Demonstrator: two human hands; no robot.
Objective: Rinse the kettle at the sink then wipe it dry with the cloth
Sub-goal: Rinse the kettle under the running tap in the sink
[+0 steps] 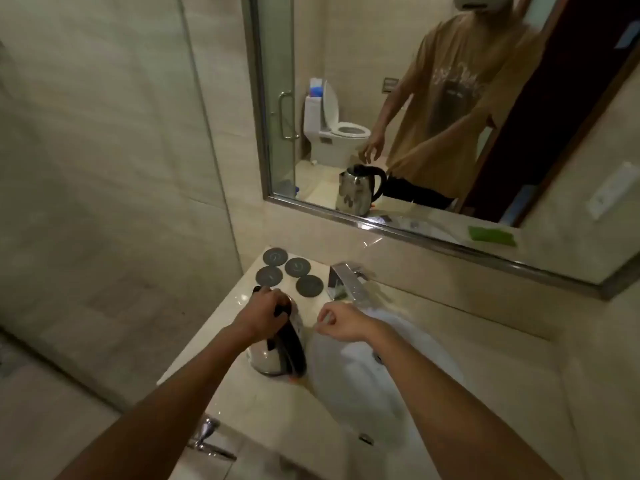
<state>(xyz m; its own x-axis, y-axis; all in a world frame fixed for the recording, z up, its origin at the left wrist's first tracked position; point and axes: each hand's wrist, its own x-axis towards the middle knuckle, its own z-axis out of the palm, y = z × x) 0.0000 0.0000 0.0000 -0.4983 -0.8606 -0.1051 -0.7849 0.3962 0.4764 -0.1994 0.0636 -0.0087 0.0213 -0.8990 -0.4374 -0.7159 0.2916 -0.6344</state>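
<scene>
4 dark round coasters (pixel 289 270) are laid in a cluster on the pale stone surface (pixel 221 327), just behind the kettle (pixel 277 344) and to the left of the chrome tap (pixel 348 282). The steel kettle is stood on the surface, immediately left of the white sink (pixel 363 393), with its black handle turned toward the basin. Its top is covered by the left hand (pixel 265 315), whose fingers are curled down over the lid and the upper end of the handle; a firm grip is suggested, though the fingertips themselves are hidden. The right hand (pixel 341 322) is held in the air just to the right of the kettle, above the rear rim of the sink and in front of the tap. Its fingers are loosely curled with thumb and forefinger drawn close together, and nothing is seen between them; the kettle is not touched by it. Behind the kettle, a framed mirror (pixel 450 237) is mounted on the wall, and in it the kettle, a person in a tan shirt, and a white toilet are reflected. A green cloth (pixel 491 234) is seen far to the right of the kettle, at the lower edge of the mirror. A metal handle (pixel 207 441) is fixed below the front edge of the surface, nearer than the kettle.
</scene>
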